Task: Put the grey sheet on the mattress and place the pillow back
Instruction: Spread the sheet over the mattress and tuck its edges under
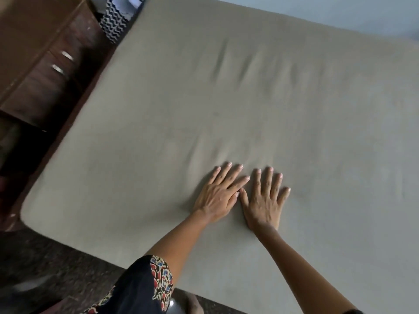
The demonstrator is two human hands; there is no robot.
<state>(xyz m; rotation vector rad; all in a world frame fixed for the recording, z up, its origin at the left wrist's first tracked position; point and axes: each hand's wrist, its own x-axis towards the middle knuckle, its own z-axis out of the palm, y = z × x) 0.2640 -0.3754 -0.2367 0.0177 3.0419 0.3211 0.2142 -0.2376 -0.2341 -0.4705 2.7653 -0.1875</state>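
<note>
Grey sheet (226, 98) looks on and mostly smooth, your left hand (221, 193) and right hand (264, 200) press flat on it, fingers straight, and the pillow's not back yet.

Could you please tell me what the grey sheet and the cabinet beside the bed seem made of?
Grey sheet: matte soft cloth, perhaps cotton; it wrinkles in shallow folds. Cabinet: dark brown wood or veneer, faint sheen; drawer handles look like polished metal.
</note>
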